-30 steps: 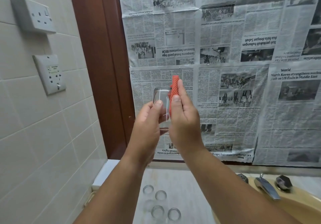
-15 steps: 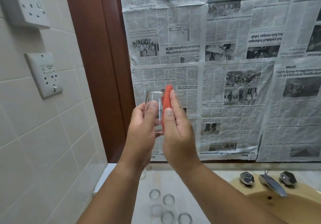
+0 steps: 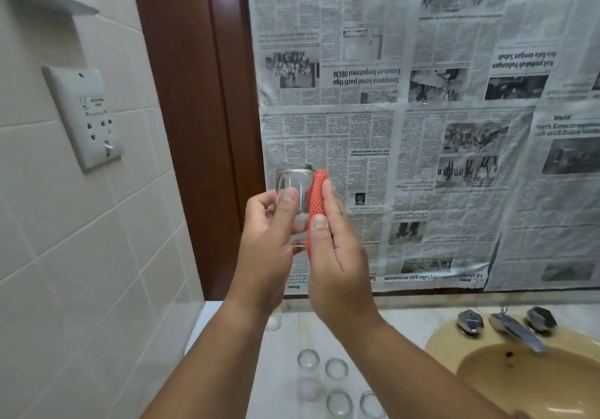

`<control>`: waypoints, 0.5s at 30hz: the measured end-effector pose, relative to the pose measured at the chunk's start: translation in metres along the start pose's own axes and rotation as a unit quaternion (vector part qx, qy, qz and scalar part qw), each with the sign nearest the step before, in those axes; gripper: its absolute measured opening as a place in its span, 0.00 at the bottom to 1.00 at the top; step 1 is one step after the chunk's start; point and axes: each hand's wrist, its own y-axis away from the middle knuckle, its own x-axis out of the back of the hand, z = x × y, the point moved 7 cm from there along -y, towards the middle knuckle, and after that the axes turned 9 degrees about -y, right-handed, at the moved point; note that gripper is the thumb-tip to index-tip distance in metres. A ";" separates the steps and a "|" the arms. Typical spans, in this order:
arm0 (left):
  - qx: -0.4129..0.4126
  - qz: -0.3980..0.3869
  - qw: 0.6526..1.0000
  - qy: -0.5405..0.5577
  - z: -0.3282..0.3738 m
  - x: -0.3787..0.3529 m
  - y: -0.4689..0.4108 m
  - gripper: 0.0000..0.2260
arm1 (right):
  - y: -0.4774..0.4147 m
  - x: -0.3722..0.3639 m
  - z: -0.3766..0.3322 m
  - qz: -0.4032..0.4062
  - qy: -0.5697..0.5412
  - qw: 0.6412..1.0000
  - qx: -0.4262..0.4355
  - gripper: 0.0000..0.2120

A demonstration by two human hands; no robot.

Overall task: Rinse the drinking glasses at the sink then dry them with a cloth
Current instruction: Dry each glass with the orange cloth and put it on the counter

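A drinking glass is gripped by the curled left hand; an orange mesh cloth is pinched against it by the right hand.
More glasses are stood at lower centre, left of the sink.

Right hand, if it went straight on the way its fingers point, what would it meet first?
Probably the newspaper behind it. The right hand holds the cloth flat against the glass, fingers pointing up and away, past both. Nothing else shows in that line, though depth is unclear.
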 end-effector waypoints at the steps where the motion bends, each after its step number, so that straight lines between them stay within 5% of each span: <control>1: 0.009 -0.004 1.000 0.002 -0.004 0.001 0.000 0.19 | -0.006 0.001 0.000 0.007 0.006 1.000 0.003 0.25; 8: 0.014 -0.020 1.000 0.016 -0.009 0.017 -0.001 0.28 | -0.008 -0.018 -0.001 -0.001 0.020 1.000 -0.004 0.24; 15: 0.025 -0.054 0.998 0.017 -0.007 0.017 0.001 0.18 | -0.020 -0.013 -0.004 0.035 0.008 0.999 -0.008 0.24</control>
